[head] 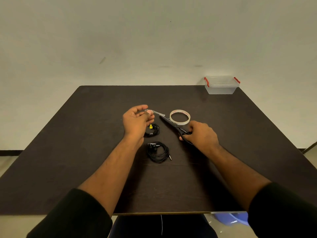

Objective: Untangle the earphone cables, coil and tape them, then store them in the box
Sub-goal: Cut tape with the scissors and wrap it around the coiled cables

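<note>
My left hand (137, 121) pinches a short strip of clear tape (154, 112) that stretches right toward the scissor blades. My right hand (200, 133) grips the handles of black scissors (171, 123), whose blades point up-left at the strip. A roll of clear tape (180, 117) lies flat just behind the scissors. One coiled black earphone with a yellow tag (152, 130) sits partly under my left hand. A second coiled black earphone (158, 152), its jack plug pointing right, lies nearer to me. The clear box with red latches (221, 85) stands lidded at the far right corner.
The dark brown table (85, 152) fills the view, its front edge close to my body. A pale wall rises behind it. A blue object (229, 219) lies on the floor under the right front edge.
</note>
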